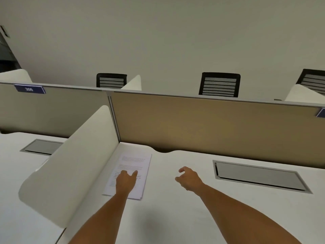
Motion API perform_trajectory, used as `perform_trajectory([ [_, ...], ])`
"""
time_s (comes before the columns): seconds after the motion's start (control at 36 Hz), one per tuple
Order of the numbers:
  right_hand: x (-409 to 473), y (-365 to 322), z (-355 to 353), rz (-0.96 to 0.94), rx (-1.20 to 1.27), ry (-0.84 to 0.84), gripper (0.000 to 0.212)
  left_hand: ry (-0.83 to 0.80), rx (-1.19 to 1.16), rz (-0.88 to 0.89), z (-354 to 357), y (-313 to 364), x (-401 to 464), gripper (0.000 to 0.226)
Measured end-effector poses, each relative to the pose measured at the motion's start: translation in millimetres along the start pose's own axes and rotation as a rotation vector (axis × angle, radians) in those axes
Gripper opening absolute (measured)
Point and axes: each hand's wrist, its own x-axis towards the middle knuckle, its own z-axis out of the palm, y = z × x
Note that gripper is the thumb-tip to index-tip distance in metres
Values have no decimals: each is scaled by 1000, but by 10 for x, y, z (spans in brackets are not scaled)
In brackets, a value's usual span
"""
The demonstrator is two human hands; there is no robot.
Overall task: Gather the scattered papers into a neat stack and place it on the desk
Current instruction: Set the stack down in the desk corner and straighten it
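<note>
A neat stack of white printed papers lies flat on the white desk, close to the left side divider. My left hand rests on top of the stack, fingers spread and pressing down. To the right of the stack, my right hand hovers just above the bare desk surface, its fingers loosely curled and holding nothing.
A white curved side divider borders the desk on the left. A tan partition panel stands at the back. A grey cable hatch is set into the desk at the right. Black chairs stand beyond the partition.
</note>
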Motion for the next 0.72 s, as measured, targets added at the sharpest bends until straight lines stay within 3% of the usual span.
perform_trajectory([
  [0.33, 144, 243, 834, 21, -51, -173, 63, -130, -5, -172, 344, -869, 132, 69],
  [0.5, 358, 122, 1266, 15, -111, -245, 66, -189, 138, -76, 411, -1147, 310, 69],
  [0.58, 471, 60, 1419, 20, -128, -273, 67, -265, 355, 14, 485, -1297, 388, 80],
  [0.72, 664, 30, 1563, 29, -158, -295, 70, -277, 653, 201, 597, -1494, 545, 74],
])
